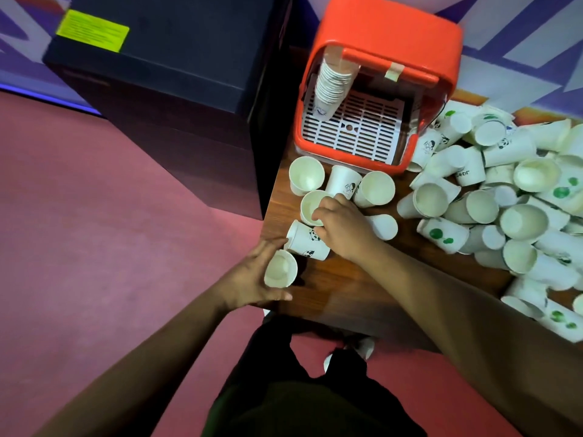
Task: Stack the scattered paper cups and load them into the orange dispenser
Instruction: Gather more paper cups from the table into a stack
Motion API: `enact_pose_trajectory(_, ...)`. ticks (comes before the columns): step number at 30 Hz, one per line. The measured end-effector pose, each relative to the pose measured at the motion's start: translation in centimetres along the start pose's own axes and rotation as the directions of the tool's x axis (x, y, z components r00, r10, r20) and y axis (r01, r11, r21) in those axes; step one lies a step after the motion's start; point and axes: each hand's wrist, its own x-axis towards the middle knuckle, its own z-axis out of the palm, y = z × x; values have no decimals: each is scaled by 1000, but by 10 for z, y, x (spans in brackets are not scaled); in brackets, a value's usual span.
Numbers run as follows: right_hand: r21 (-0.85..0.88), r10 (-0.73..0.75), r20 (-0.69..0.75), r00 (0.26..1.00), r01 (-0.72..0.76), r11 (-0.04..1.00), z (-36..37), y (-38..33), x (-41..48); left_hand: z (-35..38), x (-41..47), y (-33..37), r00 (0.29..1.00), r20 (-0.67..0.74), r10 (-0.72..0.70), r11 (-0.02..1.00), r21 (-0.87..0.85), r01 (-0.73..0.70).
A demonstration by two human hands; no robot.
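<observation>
A white paper cup (280, 272) sits between the thumb and fingers of the left hand (252, 274) at the wooden table's (334, 294) near edge. The right hand (342, 227) pinches an upright cup's rim (310, 205). Five loose cups (306, 175) surround them, crowding the orange plastic dispenser (378, 42), which holds one nested stack (334, 83). An uncountable heap (504, 200) lies to the right.

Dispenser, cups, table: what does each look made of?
The dispenser is likely plastic: glossy orange shell, moulded rounded corners. The cups look like paper: matte white walls, rolled rims, printed pandas. The table is wood or wood-look laminate: brown grain, slight sheen.
</observation>
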Motion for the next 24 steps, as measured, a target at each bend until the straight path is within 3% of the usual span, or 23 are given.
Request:
enact_pose_trajectory(3,-39,-35,-65,997,33,999,4,0,3,9,2,-9,998,-67,4,1000,16,-3)
enact_pose_trajectory(6,-23,-16,-231,973,11,1000,-3,-4,-1,14,-2,-11,988,-152,3,1000,-22,-7)
enact_pose_trajectory(9,110,50,-361,931,-11,994,-24,-11,-17,19,-7,-10,979,-200,-28,999,-35,21)
enact_pose_trajectory(12,286,158,-455,877,-24,958,-50,-13,-45,29,-4,-3,989,-145,33,999,16,-31)
enact_pose_trajectory(16,515,364,-350,863,-148,844,-66,-2,-93,49,13,14,983,-133,126,990,79,-116)
enact_pose_trajectory(24,631,334,-268,904,-98,770,-17,27,-176,95,36,49,985,-145,97,993,75,-87)
